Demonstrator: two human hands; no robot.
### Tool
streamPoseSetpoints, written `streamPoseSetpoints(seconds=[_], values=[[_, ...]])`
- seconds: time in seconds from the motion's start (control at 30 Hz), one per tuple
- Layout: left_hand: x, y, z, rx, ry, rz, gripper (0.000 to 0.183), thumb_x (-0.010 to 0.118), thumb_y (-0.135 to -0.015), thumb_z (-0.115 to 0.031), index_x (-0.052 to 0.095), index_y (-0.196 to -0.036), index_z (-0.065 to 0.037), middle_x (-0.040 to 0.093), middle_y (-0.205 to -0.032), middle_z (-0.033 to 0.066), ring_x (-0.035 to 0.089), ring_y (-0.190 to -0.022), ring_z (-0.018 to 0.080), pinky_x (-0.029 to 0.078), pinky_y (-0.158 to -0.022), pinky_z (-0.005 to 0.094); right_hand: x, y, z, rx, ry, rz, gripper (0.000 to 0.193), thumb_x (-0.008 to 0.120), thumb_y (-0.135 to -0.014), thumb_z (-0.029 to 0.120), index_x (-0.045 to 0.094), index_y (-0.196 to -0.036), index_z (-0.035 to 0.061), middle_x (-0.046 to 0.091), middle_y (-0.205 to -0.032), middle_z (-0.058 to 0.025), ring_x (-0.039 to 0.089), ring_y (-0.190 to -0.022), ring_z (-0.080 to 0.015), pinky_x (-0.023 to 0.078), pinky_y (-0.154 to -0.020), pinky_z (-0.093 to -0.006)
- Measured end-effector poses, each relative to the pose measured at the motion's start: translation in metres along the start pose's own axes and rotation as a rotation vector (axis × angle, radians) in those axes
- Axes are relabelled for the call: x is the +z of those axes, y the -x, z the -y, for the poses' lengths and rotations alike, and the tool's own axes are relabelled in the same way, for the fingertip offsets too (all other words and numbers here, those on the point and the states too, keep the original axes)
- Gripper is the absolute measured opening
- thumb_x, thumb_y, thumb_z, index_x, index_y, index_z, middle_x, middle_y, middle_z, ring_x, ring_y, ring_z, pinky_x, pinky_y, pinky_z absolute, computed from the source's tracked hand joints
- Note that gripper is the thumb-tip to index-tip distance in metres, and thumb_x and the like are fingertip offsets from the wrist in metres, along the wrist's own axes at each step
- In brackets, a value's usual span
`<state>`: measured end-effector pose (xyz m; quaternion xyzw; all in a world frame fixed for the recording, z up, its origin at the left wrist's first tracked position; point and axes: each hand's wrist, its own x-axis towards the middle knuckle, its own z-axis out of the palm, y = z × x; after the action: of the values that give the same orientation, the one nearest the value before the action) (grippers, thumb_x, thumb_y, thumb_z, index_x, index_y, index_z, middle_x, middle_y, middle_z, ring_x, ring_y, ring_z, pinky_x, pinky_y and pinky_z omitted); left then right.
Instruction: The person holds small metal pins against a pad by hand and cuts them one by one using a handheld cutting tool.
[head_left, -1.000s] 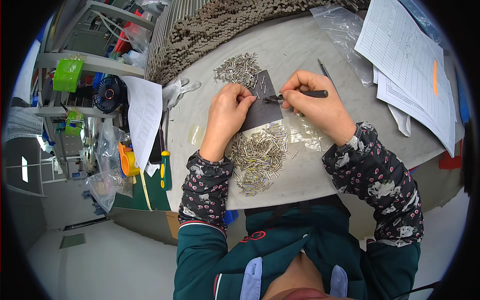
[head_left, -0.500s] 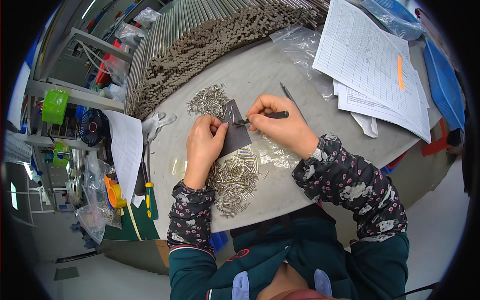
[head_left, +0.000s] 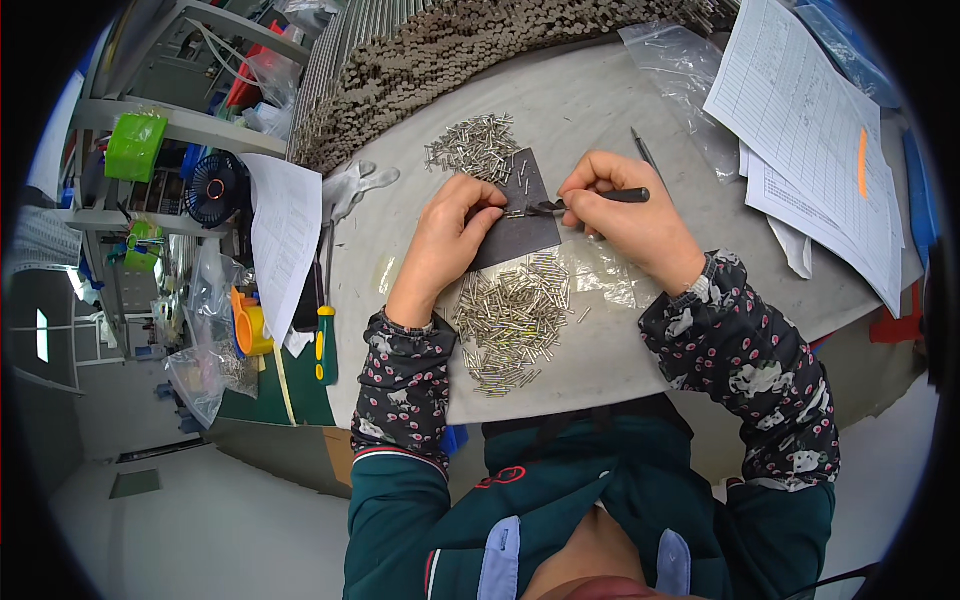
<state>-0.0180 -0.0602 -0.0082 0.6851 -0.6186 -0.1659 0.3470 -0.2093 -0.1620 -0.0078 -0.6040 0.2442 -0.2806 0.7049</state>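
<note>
My left hand (head_left: 448, 232) is closed, its thumb and forefinger pinching one end of a small metal pin (head_left: 513, 213) over a dark flat plate (head_left: 520, 240). My right hand (head_left: 632, 212) grips a slim tool with a black handle (head_left: 628, 195); its dark tip meets the pin, and its exact kind is unclear. A few loose pins lie on the plate's far part. Beyond the plate is a heap of short silvery pins (head_left: 475, 148). A larger pile of pins (head_left: 512, 325) lies on the near side, between my forearms.
Long metal rods (head_left: 440, 75) are stacked along the far edge. Clear plastic bags (head_left: 690, 90) and printed sheets (head_left: 800, 130) lie at right, with a pen (head_left: 645, 152) beside them. At left are a glove (head_left: 360, 185), a yellow-green screwdriver (head_left: 326, 345) and a small fan (head_left: 216, 188).
The whole view has shifted, so the table appears farther right and higher. Both hands stay at the plate, still holding the pin and the tool.
</note>
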Motion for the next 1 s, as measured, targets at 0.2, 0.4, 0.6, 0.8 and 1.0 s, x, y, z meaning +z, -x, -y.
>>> streamPoseSetpoints(seconds=[0.2,0.4,0.6,0.8,1.0], values=[[-0.002,-0.001,-0.001,0.004,-0.136,0.057,0.007,0.061,-0.079,-0.005,0.057,-0.084,0.000,0.051,-0.078,0.0060,0.051,-0.069,0.0161,0.041,-0.062,0.0269,0.003,0.000,0.000,0.005,0.023,0.001,0.010,0.054,-0.076,0.006,0.058,-0.078,-0.0034,0.059,-0.071,-0.0044,0.058,-0.065,-0.0091,0.045,-0.060,-0.0214],[-0.001,-0.001,-0.003,-0.012,-0.101,0.053,0.009,0.062,-0.078,-0.006,0.057,-0.083,0.000,0.050,-0.077,0.0056,0.050,-0.068,0.0155,0.040,-0.061,0.0263,0.005,0.000,0.000,0.008,0.004,0.005,0.010,0.055,-0.077,0.006,0.057,-0.077,-0.0035,0.059,-0.070,-0.0046,0.058,-0.066,-0.0093,0.045,-0.061,-0.0215],[0.004,-0.003,-0.003,0.029,-0.034,0.068,0.008,0.064,-0.075,0.000,0.058,-0.081,0.000,0.052,-0.079,0.0039,0.050,-0.070,0.0133,0.040,-0.062,0.0235,-0.001,-0.001,-0.005,-0.023,0.012,-0.012,0.010,0.055,-0.076,0.006,0.057,-0.077,-0.0036,0.059,-0.070,-0.0044,0.057,-0.065,-0.0088,0.045,-0.061,-0.0217],[0.008,-0.005,0.001,0.005,0.021,0.085,0.007,0.064,-0.075,0.002,0.058,-0.080,0.000,0.052,-0.079,0.0024,0.049,-0.070,0.0111,0.039,-0.061,0.0222,-0.003,0.000,-0.008,-0.042,0.047,-0.019,0.011,0.056,-0.075,0.007,0.057,-0.076,-0.0036,0.059,-0.069,-0.0048,0.055,-0.065,-0.0084,0.044,-0.061,-0.0224],[0.011,-0.006,0.001,-0.024,0.031,0.069,0.007,0.065,-0.074,-0.001,0.060,-0.079,-0.001,0.052,-0.075,0.0041,0.050,-0.065,0.0142,0.041,-0.059,0.0262,-0.006,0.000,-0.013,-0.101,0.096,-0.026,0.012,0.057,-0.074,0.009,0.057,-0.076,-0.0029,0.059,-0.068,-0.0052,0.055,-0.069,-0.0094,0.044,-0.063,-0.0242]])
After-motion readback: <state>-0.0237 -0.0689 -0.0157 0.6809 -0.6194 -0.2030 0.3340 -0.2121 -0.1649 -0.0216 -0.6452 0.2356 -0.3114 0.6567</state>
